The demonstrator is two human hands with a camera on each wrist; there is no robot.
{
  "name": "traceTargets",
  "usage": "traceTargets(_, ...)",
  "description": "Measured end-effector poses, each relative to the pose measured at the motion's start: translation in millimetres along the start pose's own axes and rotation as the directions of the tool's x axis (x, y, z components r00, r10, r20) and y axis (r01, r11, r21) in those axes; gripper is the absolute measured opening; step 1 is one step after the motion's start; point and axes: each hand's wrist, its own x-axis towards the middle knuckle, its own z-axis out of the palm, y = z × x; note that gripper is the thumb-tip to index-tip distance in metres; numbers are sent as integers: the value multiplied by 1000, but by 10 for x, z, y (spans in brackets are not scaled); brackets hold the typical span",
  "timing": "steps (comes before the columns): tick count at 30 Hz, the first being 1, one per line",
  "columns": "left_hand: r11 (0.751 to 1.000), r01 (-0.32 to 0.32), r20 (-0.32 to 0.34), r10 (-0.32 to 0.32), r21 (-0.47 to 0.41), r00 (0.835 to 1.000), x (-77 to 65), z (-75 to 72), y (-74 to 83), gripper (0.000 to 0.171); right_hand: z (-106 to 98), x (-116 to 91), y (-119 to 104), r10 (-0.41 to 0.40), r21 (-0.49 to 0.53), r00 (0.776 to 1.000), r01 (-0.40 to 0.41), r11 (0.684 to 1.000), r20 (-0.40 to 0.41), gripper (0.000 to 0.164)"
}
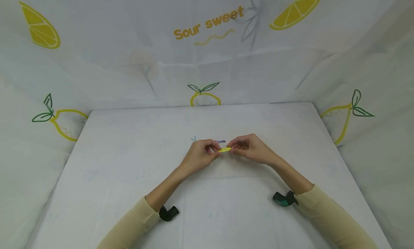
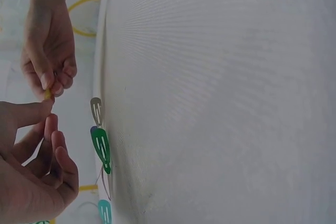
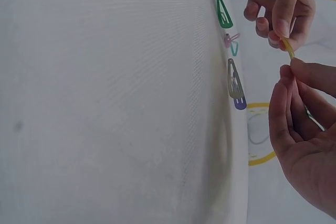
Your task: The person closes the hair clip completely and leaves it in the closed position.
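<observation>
Both hands hold a yellow snap hair clip [image 1: 225, 149] between them, raised over the table. My left hand [image 1: 201, 155] pinches one end between thumb and fingertips. At the other end, my right hand [image 1: 253, 149] grips it the same way, its remaining fingers loosely bent. Beyond the hands a purple hair clip [image 1: 220, 141] lies on the table, partly covered by the left hand in the head view. A green hair clip [image 2: 102, 148], a grey one [image 2: 96, 111] and a teal one [image 2: 104, 212] show in the left wrist view.
The table [image 1: 129, 148] wears a white cover and meets patterned cloth walls [image 1: 123, 80] at the back and sides. A small pink item [image 3: 229, 40] lies among the clips. Dark wrist-worn devices [image 1: 169, 213] sit at both sleeve cuffs.
</observation>
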Motion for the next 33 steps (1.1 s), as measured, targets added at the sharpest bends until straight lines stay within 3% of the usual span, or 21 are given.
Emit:
traceTargets(12,999,33,16,-33,8,999,3,-6,-15,8,-5,14,45,-13,-33,1000,14,999,6,16)
traceTargets(21,992,73,36,-78,103,996,3,2,-37,6,7,38,103,27,-80,999,-24,996,29,16)
traceTargets(33,980,73,49,-84,187,995,31,39,-48,4,-7,62,127,56,-99,996,-49,994,64,16)
